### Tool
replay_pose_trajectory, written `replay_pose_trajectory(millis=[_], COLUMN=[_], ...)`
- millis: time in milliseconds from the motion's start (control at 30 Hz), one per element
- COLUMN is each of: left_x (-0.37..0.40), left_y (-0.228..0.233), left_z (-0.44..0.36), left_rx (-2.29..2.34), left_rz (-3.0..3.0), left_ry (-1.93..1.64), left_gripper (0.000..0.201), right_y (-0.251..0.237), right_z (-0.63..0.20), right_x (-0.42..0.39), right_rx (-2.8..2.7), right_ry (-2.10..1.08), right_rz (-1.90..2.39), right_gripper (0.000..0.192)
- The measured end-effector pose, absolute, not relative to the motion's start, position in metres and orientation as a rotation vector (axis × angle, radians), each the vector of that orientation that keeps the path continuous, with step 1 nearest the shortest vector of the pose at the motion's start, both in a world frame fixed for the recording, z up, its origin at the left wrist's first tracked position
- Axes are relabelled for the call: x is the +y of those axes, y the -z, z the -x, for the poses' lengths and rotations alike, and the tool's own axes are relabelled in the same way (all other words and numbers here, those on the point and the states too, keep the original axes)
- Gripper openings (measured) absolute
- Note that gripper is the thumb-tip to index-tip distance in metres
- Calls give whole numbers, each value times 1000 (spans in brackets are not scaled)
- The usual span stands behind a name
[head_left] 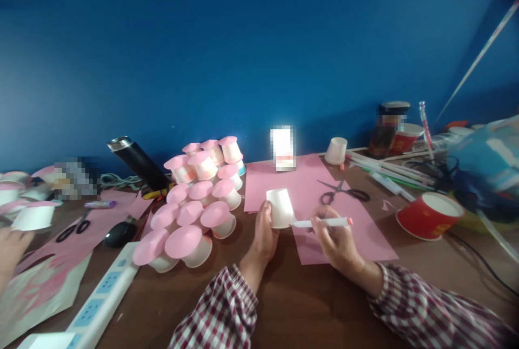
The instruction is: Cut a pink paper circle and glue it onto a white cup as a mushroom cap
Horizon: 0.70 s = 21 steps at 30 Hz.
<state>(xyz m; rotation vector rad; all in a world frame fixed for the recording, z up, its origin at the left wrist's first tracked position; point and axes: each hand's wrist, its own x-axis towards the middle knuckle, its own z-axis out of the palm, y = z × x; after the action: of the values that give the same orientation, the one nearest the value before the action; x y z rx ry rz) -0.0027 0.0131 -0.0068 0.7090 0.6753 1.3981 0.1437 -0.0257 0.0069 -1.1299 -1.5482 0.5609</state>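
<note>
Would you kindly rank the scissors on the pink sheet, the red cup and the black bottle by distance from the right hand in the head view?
From the right hand:
1. Scissors, just beyond it on the pink sheet.
2. Red cup, tipped over, off to its right.
3. Black bottle, far left, leaning behind the pink-topped cups.

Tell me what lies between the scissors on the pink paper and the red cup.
In the head view, only bare brown table and a small pink paper scrap lie between the scissors and the red cup.
</note>
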Motion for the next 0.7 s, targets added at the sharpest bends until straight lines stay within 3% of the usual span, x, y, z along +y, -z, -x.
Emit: replay_pose_trajectory(millis=[700], left_x=[14], left_y=[4], left_z=[2], left_rx=[721], left_rz=[-578], left_ry=[-1379], left_gripper=[27], right_y=[1], right_z=[-146], right_x=[-20], right_rx=[-1465], right_ry=[-629], right_rz=[1156], right_gripper=[21])
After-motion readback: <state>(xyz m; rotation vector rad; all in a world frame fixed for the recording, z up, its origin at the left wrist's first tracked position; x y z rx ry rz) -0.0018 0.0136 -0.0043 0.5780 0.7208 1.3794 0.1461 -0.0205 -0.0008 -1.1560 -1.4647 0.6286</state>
